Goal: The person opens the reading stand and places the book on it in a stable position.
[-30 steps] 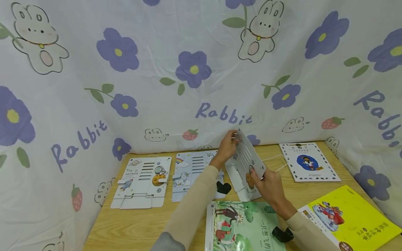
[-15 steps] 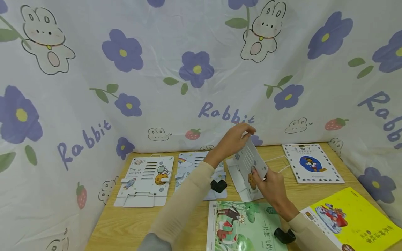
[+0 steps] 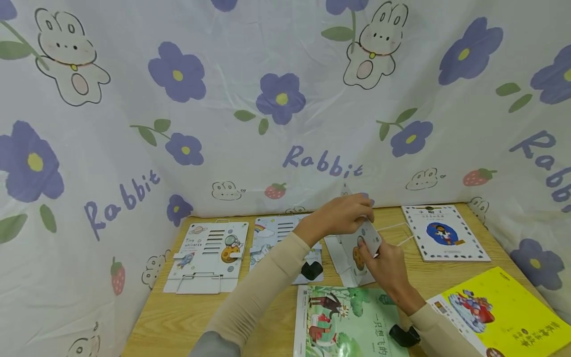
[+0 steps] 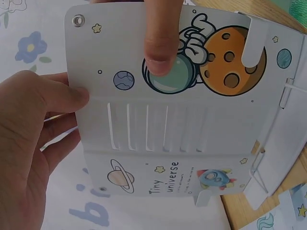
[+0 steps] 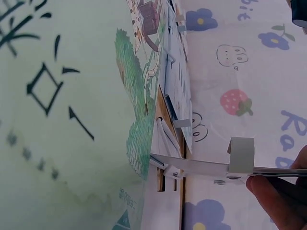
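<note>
Both hands hold the tilted panel of a white folding book stand [image 3: 367, 238], printed "Tiny universe" with an astronaut and a moon. My left hand [image 3: 345, 214] reaches across its upper edge. In the left wrist view, that hand's thumb [image 4: 62, 98] lies at the panel's edge, with its other fingers behind. My right hand [image 3: 388, 267] pinches the near side, its thumb on the printed face over the astronaut. Wire legs [image 3: 394, 230] stick out behind the panel. The right wrist view shows the panel nearly edge-on, with a bent white clip [image 5: 242, 154].
Two similar stands lie to the left: another "Tiny universe" stand [image 3: 207, 255] and a unicorn stand [image 3: 267, 235]. A green picture book [image 3: 343, 322] lies in front, a white book [image 3: 446, 233] behind right, a yellow book [image 3: 504, 307] at right. A patterned curtain [image 3: 241, 148] backs the table.
My left hand has left the panel's far top corner and moved down and right along its upper edge, nearer my right hand. The right hand keeps its hold. The head view has shifted slightly.
</note>
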`<act>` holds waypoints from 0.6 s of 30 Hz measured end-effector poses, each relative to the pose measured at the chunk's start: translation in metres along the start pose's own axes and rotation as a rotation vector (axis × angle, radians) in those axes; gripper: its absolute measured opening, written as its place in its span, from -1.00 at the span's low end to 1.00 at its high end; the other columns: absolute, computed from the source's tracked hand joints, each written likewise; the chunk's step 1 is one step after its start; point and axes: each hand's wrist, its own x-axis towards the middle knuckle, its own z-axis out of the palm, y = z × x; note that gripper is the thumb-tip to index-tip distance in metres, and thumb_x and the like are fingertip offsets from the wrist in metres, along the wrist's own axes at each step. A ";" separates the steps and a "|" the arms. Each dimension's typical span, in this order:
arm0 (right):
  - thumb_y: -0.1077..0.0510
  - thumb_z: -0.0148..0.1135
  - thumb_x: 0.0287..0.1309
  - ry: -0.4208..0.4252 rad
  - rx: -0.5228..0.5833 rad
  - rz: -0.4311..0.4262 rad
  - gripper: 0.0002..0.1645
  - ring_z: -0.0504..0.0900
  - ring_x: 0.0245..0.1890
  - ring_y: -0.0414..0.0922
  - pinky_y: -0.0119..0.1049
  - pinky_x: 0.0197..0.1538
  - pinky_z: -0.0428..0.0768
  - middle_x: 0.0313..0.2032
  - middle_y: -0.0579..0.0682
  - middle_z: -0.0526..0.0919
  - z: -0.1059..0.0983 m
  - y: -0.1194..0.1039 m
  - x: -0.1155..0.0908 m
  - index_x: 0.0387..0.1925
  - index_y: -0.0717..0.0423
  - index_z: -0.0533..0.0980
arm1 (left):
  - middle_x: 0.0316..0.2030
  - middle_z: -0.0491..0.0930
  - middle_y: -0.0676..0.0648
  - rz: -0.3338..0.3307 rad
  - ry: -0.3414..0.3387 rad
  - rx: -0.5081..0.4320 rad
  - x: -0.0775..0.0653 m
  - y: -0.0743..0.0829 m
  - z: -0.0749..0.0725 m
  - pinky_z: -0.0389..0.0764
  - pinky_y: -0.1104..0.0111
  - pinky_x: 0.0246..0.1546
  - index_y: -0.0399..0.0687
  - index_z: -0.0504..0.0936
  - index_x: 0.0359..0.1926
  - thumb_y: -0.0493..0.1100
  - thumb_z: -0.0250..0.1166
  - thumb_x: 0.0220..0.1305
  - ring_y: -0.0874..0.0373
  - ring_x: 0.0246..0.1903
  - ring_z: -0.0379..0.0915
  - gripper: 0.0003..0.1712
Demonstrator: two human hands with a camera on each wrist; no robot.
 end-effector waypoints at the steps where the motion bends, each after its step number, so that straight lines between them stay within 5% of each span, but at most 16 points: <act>1: 0.35 0.54 0.17 -0.003 -0.001 0.003 -0.74 0.52 -0.77 -0.27 -0.54 -0.68 0.38 -0.62 0.07 0.70 0.000 0.000 0.000 -0.15 0.31 0.62 | 0.06 0.69 0.02 0.002 -0.002 -0.004 0.000 0.000 0.000 0.63 0.43 0.15 0.02 0.80 0.08 -0.22 0.18 0.63 0.18 0.13 0.59 -0.73; 11: 0.28 0.43 0.27 -0.090 0.023 0.014 -0.82 0.46 -0.74 -0.40 -0.55 -0.67 0.40 -0.66 -0.06 0.62 -0.014 0.005 0.005 -0.13 0.28 0.65 | 0.04 0.68 0.01 0.012 -0.006 -0.040 -0.001 -0.004 0.001 0.61 0.46 0.15 -0.01 0.78 0.09 -0.22 0.20 0.62 0.18 0.11 0.58 -0.75; 14: 0.22 0.30 0.41 -0.051 0.066 -0.019 -0.88 0.52 -0.71 -0.36 -0.53 -0.63 0.44 -0.65 -0.05 0.64 -0.023 0.013 0.006 -0.17 0.23 0.65 | 0.04 0.69 0.01 0.005 0.000 -0.039 -0.001 -0.004 0.003 0.61 0.47 0.15 0.00 0.78 0.09 -0.21 0.19 0.62 0.18 0.10 0.59 -0.75; 18: 0.22 0.09 0.59 0.053 0.152 -0.021 -0.70 0.63 -0.70 -0.25 -0.53 -0.60 0.51 -0.60 0.03 0.73 -0.035 0.027 0.006 -0.30 0.23 0.62 | 0.05 0.69 0.02 -0.007 0.002 -0.044 0.000 -0.003 0.004 0.60 0.47 0.17 0.00 0.78 0.09 -0.21 0.19 0.63 0.18 0.12 0.59 -0.75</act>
